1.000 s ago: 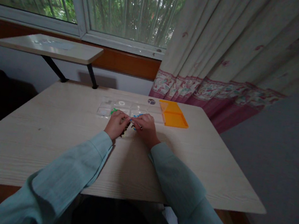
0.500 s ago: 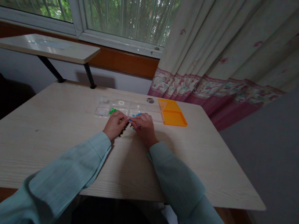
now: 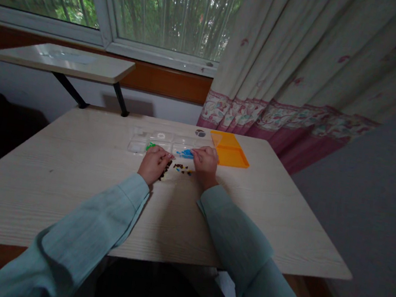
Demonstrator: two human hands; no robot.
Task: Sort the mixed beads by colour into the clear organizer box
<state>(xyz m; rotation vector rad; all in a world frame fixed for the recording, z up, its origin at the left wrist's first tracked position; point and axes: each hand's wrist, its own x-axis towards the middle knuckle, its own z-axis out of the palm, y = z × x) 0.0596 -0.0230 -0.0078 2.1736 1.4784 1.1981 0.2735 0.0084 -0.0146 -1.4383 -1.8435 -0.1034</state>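
Note:
My left hand (image 3: 153,164) is closed in a pinch above the table, its fingertips toward the middle. What it pinches is too small to make out. Dark brown small pieces (image 3: 166,169) show right beside its fingers; whether they hang from the hand or lie on the table is unclear. My right hand (image 3: 206,165) reaches over the clear divided tray (image 3: 136,148), thumb and fingers together at the small blue pieces (image 3: 184,153) in one compartment. Anything between those fingertips is hidden. Loose brown, blue and yellowish bits (image 3: 183,169) lie between the hands.
Small green pieces (image 3: 150,146) sit in another tray compartment. An orange lid-like tray (image 3: 232,156) rests at the tray's right end. A round grey spot (image 3: 200,133) is behind it. A small raised shelf (image 3: 63,61) stands at the table's back left, below the window.
My right hand has moved right and slightly away, from my left fingertips to the blue pieces. Loose bits between the hands are now uncovered. My left hand has barely moved.

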